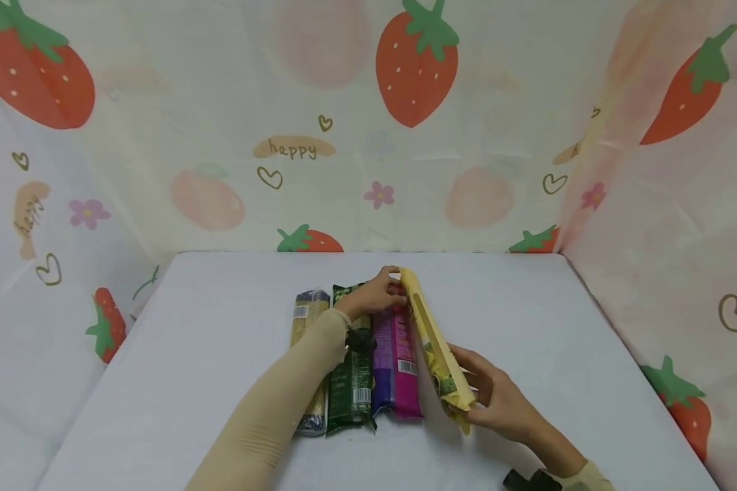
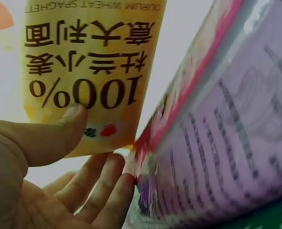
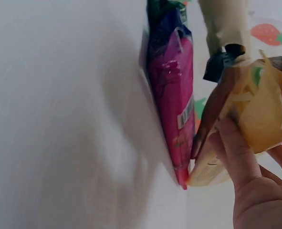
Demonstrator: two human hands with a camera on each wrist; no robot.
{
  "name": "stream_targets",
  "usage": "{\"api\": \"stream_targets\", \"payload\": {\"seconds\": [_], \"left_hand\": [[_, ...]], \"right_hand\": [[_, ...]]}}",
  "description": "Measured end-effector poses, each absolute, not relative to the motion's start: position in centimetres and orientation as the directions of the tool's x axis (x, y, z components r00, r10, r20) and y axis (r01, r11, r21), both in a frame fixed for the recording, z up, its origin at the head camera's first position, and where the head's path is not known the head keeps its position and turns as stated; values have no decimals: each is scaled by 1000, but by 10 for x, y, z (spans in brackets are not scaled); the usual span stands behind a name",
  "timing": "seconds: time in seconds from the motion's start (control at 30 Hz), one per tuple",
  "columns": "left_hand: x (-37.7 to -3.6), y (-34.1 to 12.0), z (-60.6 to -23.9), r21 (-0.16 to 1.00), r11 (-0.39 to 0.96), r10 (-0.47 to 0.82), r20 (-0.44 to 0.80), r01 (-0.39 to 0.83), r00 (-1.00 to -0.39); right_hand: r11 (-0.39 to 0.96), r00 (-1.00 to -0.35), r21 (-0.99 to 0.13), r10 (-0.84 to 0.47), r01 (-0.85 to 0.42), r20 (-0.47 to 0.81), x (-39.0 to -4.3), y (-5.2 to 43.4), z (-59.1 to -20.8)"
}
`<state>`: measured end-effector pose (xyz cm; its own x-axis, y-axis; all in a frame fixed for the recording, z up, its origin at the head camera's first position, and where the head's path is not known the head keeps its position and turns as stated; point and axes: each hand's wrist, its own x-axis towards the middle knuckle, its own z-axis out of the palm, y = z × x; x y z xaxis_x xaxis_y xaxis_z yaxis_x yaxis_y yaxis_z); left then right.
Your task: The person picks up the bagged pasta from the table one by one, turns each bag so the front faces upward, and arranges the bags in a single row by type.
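A yellow spaghetti packet [image 1: 432, 334] stands tilted on its edge, and both hands hold it. At its far end the left hand [image 1: 374, 294] grips it, with the thumb on the printed face in the left wrist view. My right hand [image 1: 497, 395] holds the near end between thumb and fingers. Just left of it lies a pink and purple packet [image 1: 399, 368], close to the left hand's fingers. Beyond that are a dark green packet [image 1: 350, 389] and a clear packet of pale strands [image 1: 307, 320], partly hidden by the left arm.
The packets lie side by side on a white table [image 1: 221, 307]. Strawberry-printed sheeting [image 1: 356, 184] walls the back and both sides. Dark straps sit on both wrists.
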<state>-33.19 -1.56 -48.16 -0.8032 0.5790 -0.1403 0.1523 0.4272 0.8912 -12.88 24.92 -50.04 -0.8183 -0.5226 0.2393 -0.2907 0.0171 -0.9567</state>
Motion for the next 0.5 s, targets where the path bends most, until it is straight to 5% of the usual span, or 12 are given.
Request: {"api": "stream_targets", "payload": {"seconds": [0.23,0.5], "left_hand": [[-326,-19,-481,915,387,573,-144,112,-807],[-330,-32,-482,981,186,650,-158,-46,-743]], "right_hand": [[-109,-833,-971,-499,-214,240,-126,247,-500],[-26,-884,-981,-428,-195,187,-121,245,-502]]}}
